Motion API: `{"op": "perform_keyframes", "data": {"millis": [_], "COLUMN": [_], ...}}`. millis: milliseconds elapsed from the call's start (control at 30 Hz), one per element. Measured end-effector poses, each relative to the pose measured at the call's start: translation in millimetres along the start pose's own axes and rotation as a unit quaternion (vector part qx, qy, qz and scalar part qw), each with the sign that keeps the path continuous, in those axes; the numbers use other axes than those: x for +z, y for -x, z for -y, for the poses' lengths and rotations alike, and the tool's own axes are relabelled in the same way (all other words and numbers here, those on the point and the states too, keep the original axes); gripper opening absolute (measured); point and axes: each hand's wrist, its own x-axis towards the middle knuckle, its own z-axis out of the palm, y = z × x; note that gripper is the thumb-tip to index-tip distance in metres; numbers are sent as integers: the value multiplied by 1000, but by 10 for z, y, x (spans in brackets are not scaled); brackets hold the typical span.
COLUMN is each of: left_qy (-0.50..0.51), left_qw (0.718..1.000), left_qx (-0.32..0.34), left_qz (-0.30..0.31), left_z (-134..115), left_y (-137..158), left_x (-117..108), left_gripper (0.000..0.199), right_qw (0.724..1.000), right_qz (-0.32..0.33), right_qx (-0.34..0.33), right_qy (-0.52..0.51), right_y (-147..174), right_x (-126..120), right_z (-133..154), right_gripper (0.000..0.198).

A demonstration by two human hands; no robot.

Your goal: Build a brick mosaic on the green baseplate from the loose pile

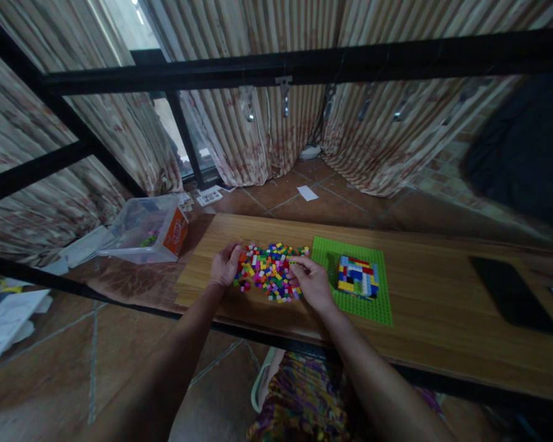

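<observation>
Both hands are down on the long wooden surface, working a loose heap of small multicoloured plastic bricks. The left hand rests at the heap's left edge, fingers curled onto the bricks, though whether that grip has closed on a piece I cannot tell. The right hand sits at the heap's right edge, thumb and forefinger pinched together over the bricks. Just beside it lies a green studded baseplate carrying a squat multicoloured brick block. A clear plastic tub stands off to the left.
</observation>
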Motion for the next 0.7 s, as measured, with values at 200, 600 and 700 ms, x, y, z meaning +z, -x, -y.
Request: {"op": "perform_keyframes", "data": {"millis": [200,600,700], "left_qy": [-11,-53,-58], "left_qw": [1000,998,998], "left_qx": [5,10,8], "left_qz": [4,18,23], "left_z": [28,-84,-90], "left_y": [-14,-24,-37], "left_x": [-6,-61,-64], "left_gripper": [40,44,43], "right_qw": [999,983,974], "right_qz": [-30,-181,-227], "right_qx": [-6,5,24], "right_qy": [-35,11,4], "right_y": [200,838,821], "right_x": [-160,-1122,-1383], "right_z": [135,114,88], "right_gripper": [32,38,39]}}
